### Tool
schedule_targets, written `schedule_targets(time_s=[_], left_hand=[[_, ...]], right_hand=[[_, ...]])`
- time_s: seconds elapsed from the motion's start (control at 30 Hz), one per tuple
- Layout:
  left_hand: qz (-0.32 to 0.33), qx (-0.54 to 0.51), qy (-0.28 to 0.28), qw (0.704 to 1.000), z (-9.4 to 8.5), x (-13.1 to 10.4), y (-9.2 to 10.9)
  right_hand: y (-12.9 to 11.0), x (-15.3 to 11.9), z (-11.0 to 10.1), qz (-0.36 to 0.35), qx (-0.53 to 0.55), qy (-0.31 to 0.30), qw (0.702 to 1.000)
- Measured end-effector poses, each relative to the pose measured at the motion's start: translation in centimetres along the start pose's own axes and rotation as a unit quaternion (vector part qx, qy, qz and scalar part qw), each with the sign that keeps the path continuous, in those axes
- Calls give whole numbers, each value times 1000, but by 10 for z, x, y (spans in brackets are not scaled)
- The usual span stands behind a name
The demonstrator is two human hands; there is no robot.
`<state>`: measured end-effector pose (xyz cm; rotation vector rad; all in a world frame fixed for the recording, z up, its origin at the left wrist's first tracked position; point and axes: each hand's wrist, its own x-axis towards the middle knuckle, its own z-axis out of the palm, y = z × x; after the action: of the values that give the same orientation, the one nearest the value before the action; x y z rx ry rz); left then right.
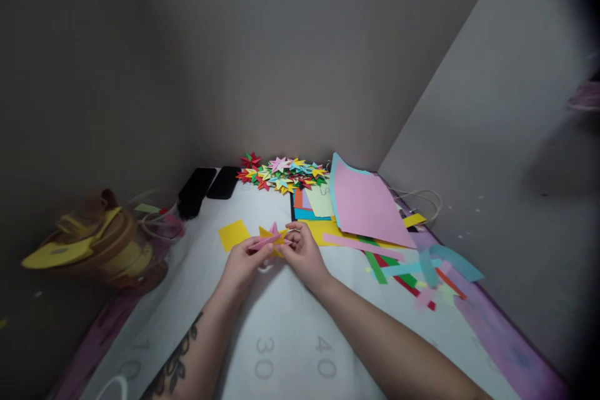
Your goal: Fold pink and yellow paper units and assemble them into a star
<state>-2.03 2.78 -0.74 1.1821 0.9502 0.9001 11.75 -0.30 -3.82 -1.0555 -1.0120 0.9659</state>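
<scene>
Between my hands, a little above the white table sheet, is a folded paper star (272, 239) in pink and yellow with several points. My left hand (247, 257) pinches its left side between thumb and fingers. On the star's right side, my right hand (301, 252) grips with thumb and curled fingers. Part of the star is hidden behind the fingers. A yellow paper square (233, 235) lies flat just beyond my left hand. Behind the hands, against the wall, sits a pile of finished folded stars (281, 174) in many colours.
Two dark phones (224, 182) lie at the back left. Sheets of coloured paper (368, 203) are stacked at the back right, with cut strips and scraps (407, 275) before them. A brown and yellow container (110, 247) stands on the left. Grey walls (281, 62) enclose the table.
</scene>
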Motion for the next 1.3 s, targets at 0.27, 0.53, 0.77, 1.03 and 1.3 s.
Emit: schedule_targets(time_s=[0.27,0.53,0.77,1.03,1.3], left_hand=[[45,157,40,986,-2,0,-3],[108,211,47,970,-3,1,-8],[113,210,51,970,-2,0,-6],[140,214,42,966,0,-1,-7],[132,213,56,967,2,-3,-6]], right_hand=[[1,-3,-10,-92,-125,8,988],[-20,-11,-7,-263,-306,25,915],[-15,-10,-8,-281,-308,33,908],[-15,-10,-8,-283,-313,23,906],[-16,-10,-8,-282,-319,20,904]])
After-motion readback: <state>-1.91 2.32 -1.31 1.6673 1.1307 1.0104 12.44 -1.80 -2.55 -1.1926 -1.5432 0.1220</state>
